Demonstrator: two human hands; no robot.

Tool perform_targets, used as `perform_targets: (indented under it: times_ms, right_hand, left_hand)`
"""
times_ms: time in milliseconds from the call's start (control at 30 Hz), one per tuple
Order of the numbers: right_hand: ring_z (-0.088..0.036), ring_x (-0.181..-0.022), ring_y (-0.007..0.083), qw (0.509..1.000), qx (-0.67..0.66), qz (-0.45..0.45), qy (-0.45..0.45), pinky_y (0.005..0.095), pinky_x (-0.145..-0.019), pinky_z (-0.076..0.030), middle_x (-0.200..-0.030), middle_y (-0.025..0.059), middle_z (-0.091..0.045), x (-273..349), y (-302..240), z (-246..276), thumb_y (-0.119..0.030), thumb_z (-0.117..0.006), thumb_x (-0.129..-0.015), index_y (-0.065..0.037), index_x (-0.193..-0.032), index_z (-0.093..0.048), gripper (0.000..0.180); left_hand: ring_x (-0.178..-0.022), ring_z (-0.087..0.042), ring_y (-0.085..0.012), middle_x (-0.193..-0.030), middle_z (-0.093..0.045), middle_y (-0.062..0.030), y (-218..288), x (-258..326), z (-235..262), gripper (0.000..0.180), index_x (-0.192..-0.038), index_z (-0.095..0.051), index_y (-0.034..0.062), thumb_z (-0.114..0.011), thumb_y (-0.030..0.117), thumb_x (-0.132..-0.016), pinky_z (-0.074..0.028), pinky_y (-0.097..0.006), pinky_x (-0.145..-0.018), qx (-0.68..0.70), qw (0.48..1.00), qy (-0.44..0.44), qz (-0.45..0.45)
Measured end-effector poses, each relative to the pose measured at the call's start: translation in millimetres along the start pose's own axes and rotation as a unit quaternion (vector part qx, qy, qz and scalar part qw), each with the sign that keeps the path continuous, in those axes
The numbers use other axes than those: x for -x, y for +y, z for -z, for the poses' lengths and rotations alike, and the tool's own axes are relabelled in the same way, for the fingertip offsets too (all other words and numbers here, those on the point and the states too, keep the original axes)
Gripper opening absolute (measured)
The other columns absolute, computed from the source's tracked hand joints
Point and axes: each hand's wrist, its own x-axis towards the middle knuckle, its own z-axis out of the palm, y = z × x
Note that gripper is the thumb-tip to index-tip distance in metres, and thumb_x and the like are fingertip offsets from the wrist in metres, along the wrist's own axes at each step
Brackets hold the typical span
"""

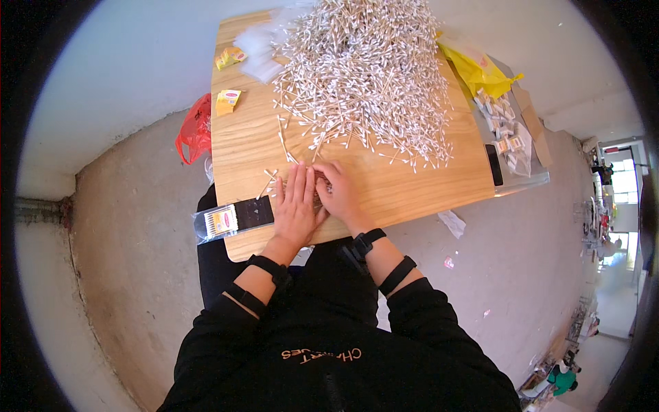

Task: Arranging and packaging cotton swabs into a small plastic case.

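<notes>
Near the front edge of the table, my left hand (294, 211) lies with its fingers stretched out flat over some cotton swabs. Right beside it, my right hand (339, 197) has bent fingers closed around a bunch of cotton swabs (318, 200), mostly hidden between the two hands. A few loose swabs (270, 182) poke out left of my left fingers. Beyond my hands rises a large heap of cotton swabs (371, 75), with stray ones scattered at its near edge. Left of my left hand lies a clear bag with a packed row of swabs and a yellow label (221, 221).
The wooden table (425, 191) carries small yellow cards (228, 101) and clear plastic bags (257, 48) at its far left. A red bag (197, 130) hangs at the left. On the right are a yellow bag (480, 69), a box of small packets (501, 123) and a black phone-like object (493, 165).
</notes>
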Motion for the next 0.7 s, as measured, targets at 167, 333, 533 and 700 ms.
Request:
perform_targets:
  times_ms: [167, 333, 533, 700]
  right_hand:
    - [-0.06, -0.09, 0.0279, 0.994, 0.011, -0.003, 0.105, 0.0337, -0.077, -0.049, -0.103, 0.0156, -0.052, -22, -4, 0, 0.002, -0.053, -0.083, -0.008, -0.115, -0.06, 0.034]
    - [-0.055, -0.092, 0.0291, 0.973, 0.194, 0.064, 0.108, 0.0382, -0.077, -0.048, -0.1, 0.0132, -0.05, -51, 11, 12, 0.002, -0.056, -0.08, -0.012, -0.117, -0.061, 0.04]
    - [-0.053, -0.096, 0.029, 0.948, 0.305, 0.022, 0.094, 0.0395, -0.081, -0.045, -0.099, 0.0084, -0.054, -61, 7, 24, -0.008, -0.069, -0.073, -0.012, -0.093, -0.07, 0.021]
    - [-0.053, -0.096, 0.0281, 0.978, 0.192, 0.06, 0.049, 0.0403, -0.079, -0.043, -0.096, 0.0082, -0.054, -43, 4, 16, -0.014, -0.072, -0.071, -0.011, -0.085, -0.068, 0.014]
  left_hand:
    - [-0.143, -0.021, -0.0297, -0.15, -0.031, -0.0147, -4, -10, 0, 0.077, -0.142, -0.035, 0.003, -0.062, 0.043, -0.082, -0.011, -0.052, -0.115, -0.008, 1.0, -0.006, -0.019]
    - [-0.139, -0.027, -0.0295, -0.145, -0.037, -0.0135, -1, -8, -3, 0.071, -0.138, -0.041, 0.0029, -0.063, 0.04, -0.083, -0.015, -0.052, -0.115, -0.007, 1.0, -0.006, -0.025]
    - [-0.137, -0.03, -0.0318, -0.143, -0.038, -0.0159, -1, -8, 2, 0.07, -0.137, -0.042, 0.0027, -0.065, 0.038, -0.082, -0.017, -0.05, -0.115, 0.019, 1.0, 0.0, -0.011]
    - [-0.139, -0.025, -0.0342, -0.147, -0.031, -0.0188, 1, -8, 5, 0.073, -0.14, -0.037, 0.0027, -0.065, 0.036, -0.082, -0.017, -0.05, -0.115, 0.024, 0.999, 0.018, -0.013]
